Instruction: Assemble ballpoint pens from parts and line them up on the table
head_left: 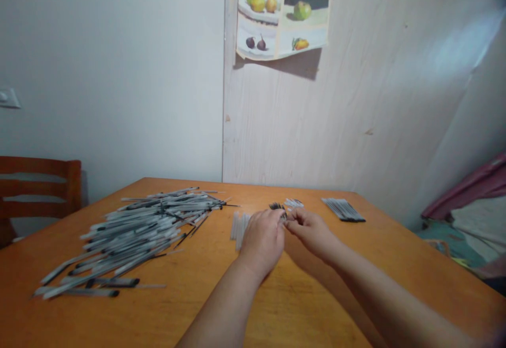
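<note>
My left hand and my right hand meet above the middle of the table, fingertips close together. Both are closed. A small pale, partly see-through piece shows between them, too blurred to name, and I cannot tell what each hand grips. Just behind the fingers lie thin pieces with dark tips. Clear tubes lie side by side left of my left hand, which partly covers them. A little cluster of short whitish pieces sits behind my right hand.
A large loose pile of grey-white pen-like sticks with dark ends spreads over the left of the wooden table. A neat row of similar sticks lies at the back right. A wooden chair stands at the left; cloth lies beyond the right edge.
</note>
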`<state>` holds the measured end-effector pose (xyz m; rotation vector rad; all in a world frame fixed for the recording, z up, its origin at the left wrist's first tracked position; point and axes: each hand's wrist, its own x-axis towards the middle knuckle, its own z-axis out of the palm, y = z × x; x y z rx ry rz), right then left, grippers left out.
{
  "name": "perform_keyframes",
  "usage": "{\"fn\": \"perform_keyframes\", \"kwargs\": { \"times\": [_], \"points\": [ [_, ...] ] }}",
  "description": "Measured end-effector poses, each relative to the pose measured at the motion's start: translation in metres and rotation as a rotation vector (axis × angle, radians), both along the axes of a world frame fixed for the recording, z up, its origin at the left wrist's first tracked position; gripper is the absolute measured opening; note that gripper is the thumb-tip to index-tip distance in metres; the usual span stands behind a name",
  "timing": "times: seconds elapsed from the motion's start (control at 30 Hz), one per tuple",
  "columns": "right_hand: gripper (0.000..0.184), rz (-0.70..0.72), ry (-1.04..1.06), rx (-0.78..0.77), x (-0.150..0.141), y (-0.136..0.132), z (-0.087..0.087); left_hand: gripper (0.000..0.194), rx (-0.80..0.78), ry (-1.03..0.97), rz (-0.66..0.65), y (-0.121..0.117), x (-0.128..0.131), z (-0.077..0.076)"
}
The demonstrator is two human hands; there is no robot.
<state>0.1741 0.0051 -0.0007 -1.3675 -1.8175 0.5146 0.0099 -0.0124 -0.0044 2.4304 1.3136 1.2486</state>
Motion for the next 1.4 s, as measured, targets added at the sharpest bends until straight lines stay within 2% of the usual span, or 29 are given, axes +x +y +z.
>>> {"fn": "perform_keyframes", "kwargs": {
  "times": [0.1,0.27,0.37,0.43,0.53,0.63,0.7,0.8,1.07,1.23,1.4],
  "points": [
    [0.018,0.069,0.159,-0.058,0.004,-0.011,0.009,0.032,-0.030,0.040,-0.085,-0.002,0.006,-0.003],
    [0.022,0.129,0.277,-0.165,0.003,-0.021,0.017,0.026,-0.086,0.011,-0.154,-0.001,0.006,-0.003],
    [0.028,0.106,0.356,-0.188,0.007,-0.017,0.018,0.027,-0.109,-0.019,-0.113,0.002,0.000,-0.002],
    [0.027,0.012,0.366,-0.176,0.013,-0.008,0.016,0.028,-0.102,-0.077,-0.050,0.007,-0.005,-0.001],
    [0.019,-0.133,0.246,-0.128,0.023,0.011,0.007,0.027,-0.109,-0.216,0.028,0.014,-0.012,-0.001],
    [0.017,-0.193,0.009,-0.104,0.030,0.029,-0.005,0.025,-0.169,-0.403,0.077,0.019,-0.017,0.000],
    [0.014,-0.251,-0.148,-0.127,0.032,0.040,-0.010,0.024,-0.209,-0.510,0.092,0.021,-0.018,0.001],
    [0.010,-0.309,-0.255,-0.177,0.029,0.052,-0.015,0.023,-0.266,-0.607,0.104,0.023,-0.018,0.001],
    [0.004,-0.260,-0.435,-0.263,0.002,0.076,-0.022,0.025,-0.380,-0.789,0.085,0.032,-0.021,-0.006],
    [0.009,-0.252,-0.531,-0.284,-0.016,0.082,-0.027,0.026,-0.395,-0.795,0.099,0.032,-0.021,-0.005],
    [0.015,-0.291,-0.593,-0.280,-0.023,0.081,-0.027,0.026,-0.393,-0.780,0.111,0.031,-0.021,-0.003]
  ]
}}
